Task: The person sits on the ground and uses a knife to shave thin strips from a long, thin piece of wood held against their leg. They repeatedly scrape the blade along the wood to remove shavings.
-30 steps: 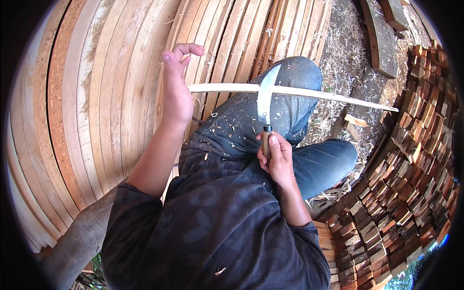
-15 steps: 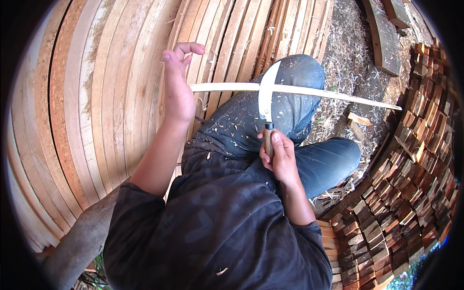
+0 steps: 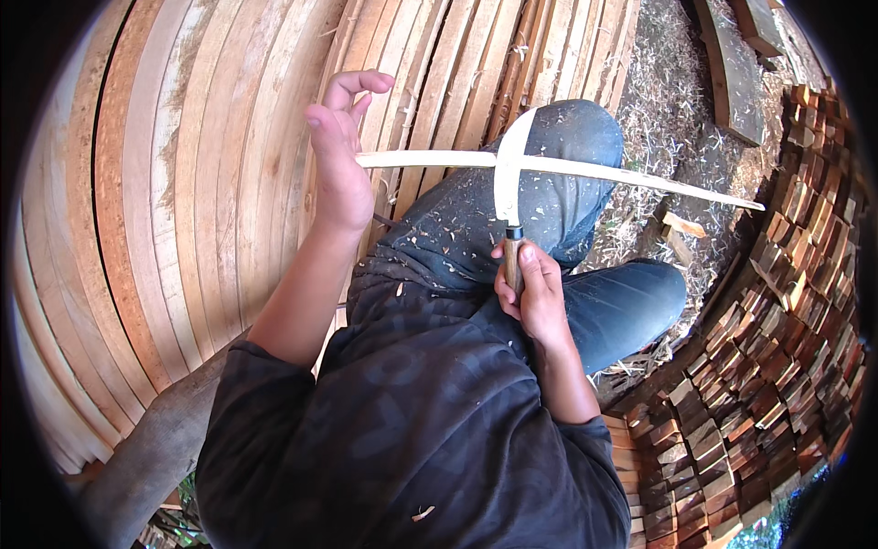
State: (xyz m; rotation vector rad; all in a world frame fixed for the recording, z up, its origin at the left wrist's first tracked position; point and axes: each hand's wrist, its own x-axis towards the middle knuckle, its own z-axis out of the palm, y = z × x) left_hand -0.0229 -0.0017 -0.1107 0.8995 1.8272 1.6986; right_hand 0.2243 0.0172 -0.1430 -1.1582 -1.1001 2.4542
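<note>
one curved knife [image 3: 507,188], blade across a pale wooden strip [image 3: 640,177] at one o'clock, is clasped by the right hand [image 3: 538,291] at three; the left hand [image 3: 342,178], between ten and eleven, meets the strip, its grip unclear.

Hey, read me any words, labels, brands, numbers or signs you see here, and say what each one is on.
No text can be read here.
Dark shirt: faded shapes, too blurred to tell whether they are letters.
Knife in the right hand: any marking is too small to read.
Pale stick and stacked wood: no lettering visible.
</note>
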